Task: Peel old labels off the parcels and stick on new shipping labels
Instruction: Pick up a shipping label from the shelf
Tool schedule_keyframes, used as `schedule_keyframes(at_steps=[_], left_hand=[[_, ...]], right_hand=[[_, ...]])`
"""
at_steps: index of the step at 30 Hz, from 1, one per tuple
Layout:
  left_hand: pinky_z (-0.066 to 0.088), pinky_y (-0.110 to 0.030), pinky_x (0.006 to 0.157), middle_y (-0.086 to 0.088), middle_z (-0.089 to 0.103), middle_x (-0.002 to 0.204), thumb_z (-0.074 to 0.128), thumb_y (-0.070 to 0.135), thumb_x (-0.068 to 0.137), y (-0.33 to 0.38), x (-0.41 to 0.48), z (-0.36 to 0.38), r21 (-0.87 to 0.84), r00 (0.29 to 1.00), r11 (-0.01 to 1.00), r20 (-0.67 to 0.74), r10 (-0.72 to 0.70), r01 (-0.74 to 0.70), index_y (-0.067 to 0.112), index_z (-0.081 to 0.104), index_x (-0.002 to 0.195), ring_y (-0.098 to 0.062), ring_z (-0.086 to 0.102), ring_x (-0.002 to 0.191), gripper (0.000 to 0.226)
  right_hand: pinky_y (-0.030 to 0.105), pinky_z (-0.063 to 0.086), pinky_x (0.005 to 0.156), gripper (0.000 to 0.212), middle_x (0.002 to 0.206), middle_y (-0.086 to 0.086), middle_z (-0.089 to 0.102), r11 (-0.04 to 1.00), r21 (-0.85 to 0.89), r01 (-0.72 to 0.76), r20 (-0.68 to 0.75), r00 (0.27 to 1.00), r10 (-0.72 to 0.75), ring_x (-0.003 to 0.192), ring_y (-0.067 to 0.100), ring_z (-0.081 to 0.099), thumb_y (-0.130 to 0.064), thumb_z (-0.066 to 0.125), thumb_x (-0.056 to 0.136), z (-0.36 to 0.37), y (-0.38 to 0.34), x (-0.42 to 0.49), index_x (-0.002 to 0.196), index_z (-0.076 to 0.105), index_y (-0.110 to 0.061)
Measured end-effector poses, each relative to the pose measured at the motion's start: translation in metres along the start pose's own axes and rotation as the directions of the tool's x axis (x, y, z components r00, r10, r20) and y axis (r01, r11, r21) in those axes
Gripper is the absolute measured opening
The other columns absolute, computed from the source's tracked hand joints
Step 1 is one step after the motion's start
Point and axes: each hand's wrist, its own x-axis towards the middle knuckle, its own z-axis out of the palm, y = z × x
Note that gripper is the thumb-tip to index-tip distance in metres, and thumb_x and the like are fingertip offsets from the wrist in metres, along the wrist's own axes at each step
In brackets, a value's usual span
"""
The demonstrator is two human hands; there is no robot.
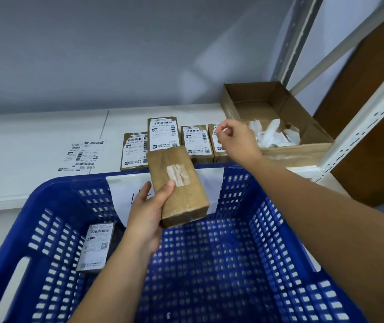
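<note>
My left hand [147,213] grips a small brown parcel [177,185] above the blue basket [244,252]; its top shows only torn white label residue. My right hand [235,138] is stretched toward the cardboard box [307,127], fingers curled, pinching a small white scrap [224,130]. Several labelled parcels [163,134] stand in a row on the white table behind the basket. One labelled parcel [96,247] leans inside the basket at its left wall. A sheet of new labels [82,156] lies flat on the table to the left.
The open cardboard box holds crumpled white peeled backing and label scraps [272,135]. A white paper sign [125,194] hangs on the basket's far wall. A white metal shelf upright [358,127] and a brown board [372,89] stand at the right.
</note>
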Motion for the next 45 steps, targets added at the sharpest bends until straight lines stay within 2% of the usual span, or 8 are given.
schedule_keyframes(at_steps=[5,9,13,17,22,30,39,45], left_hand=[[0.056,-0.048,0.079,-0.008,0.068,0.106,0.072,0.026,0.081,0.04,0.002,0.003,-0.025,0.98,0.99,-0.144,0.135,-0.14,0.012,0.05,0.125,-0.022,0.069,0.088,0.051],[0.053,-0.048,0.09,-0.008,0.066,0.114,0.072,0.041,0.08,0.062,0.01,0.009,0.084,0.947,0.962,-0.17,0.272,-0.261,0.012,0.053,0.125,-0.025,0.067,0.098,0.057],[0.049,-0.033,0.091,0.001,0.067,0.112,0.061,0.048,0.086,0.083,0.019,0.018,0.237,0.923,0.896,0.008,0.384,-0.375,0.018,0.063,0.113,-0.018,0.064,0.104,0.04],[0.037,-0.02,0.084,0.011,0.048,0.122,0.052,0.044,0.093,0.096,0.039,0.019,0.392,0.912,0.825,0.129,0.389,-0.407,0.024,0.039,0.141,-0.005,0.047,0.108,0.054],[0.044,-0.01,0.08,0.013,0.061,0.114,0.073,0.02,0.081,0.094,0.072,0.009,0.533,0.875,0.694,0.289,0.389,-0.484,0.034,0.047,0.128,0.009,0.057,0.096,0.055],[0.042,-0.025,0.097,0.017,0.052,0.12,0.06,0.039,0.09,0.071,0.091,-0.004,0.539,0.886,0.704,0.241,0.396,-0.462,0.032,0.04,0.136,-0.004,0.051,0.115,0.05],[0.034,-0.027,0.086,-0.001,0.059,0.121,0.033,0.045,0.1,0.075,0.095,-0.048,0.677,0.845,0.662,-0.11,0.524,-0.322,0.017,0.053,0.127,-0.016,0.052,0.11,0.044],[0.027,-0.027,0.107,0.007,0.041,0.147,0.033,0.045,0.099,0.085,0.088,-0.049,0.609,0.911,0.68,0.219,0.35,-0.408,0.03,0.038,0.143,-0.008,0.035,0.134,0.047]], right_hand=[[0.039,0.057,0.082,0.018,0.094,0.006,0.069,0.952,0.273,-0.139,0.332,0.942,0.043,0.078,0.017,0.065,-0.039,0.055,0.097,0.03,-0.049,-0.031,0.09,0.063,-0.024],[0.036,0.056,0.089,0.046,0.114,-0.003,0.063,0.862,0.43,-0.267,0.475,0.879,0.035,0.097,0.013,0.066,-0.033,0.064,0.092,0.038,-0.062,-0.047,0.135,0.052,-0.022],[0.049,0.047,0.104,0.075,0.137,0.006,0.056,0.807,0.533,-0.254,0.375,0.926,0.044,0.121,0.023,0.059,-0.027,0.074,0.084,0.045,-0.06,-0.042,0.148,0.035,-0.031],[0.044,0.045,0.106,0.062,0.13,0.002,0.06,0.865,0.476,-0.157,0.223,0.973,0.053,0.119,0.019,0.059,-0.04,0.063,0.092,0.052,-0.059,-0.022,0.147,0.035,-0.034],[0.034,0.04,0.108,0.056,0.139,0.0,0.054,0.923,0.375,-0.081,0.132,0.991,0.034,0.125,0.014,0.051,-0.041,0.052,0.099,0.072,-0.056,-0.001,0.15,0.034,-0.026],[0.039,0.036,0.113,0.059,0.151,-0.004,0.041,0.949,0.301,-0.094,0.122,0.991,0.059,0.135,0.015,0.043,-0.048,0.047,0.099,0.089,-0.039,0.001,0.152,0.031,-0.029],[0.037,0.031,0.114,0.056,0.151,0.004,0.038,0.989,0.14,-0.041,-0.016,0.999,0.043,0.14,0.021,0.034,-0.049,0.056,0.093,0.098,-0.055,-0.003,0.144,0.041,-0.031],[0.034,0.027,0.114,0.059,0.155,0.011,0.032,0.998,0.065,-0.01,0.05,0.999,0.007,0.145,0.023,0.026,-0.049,0.06,0.091,0.111,-0.065,0.001,0.144,0.044,-0.028]])
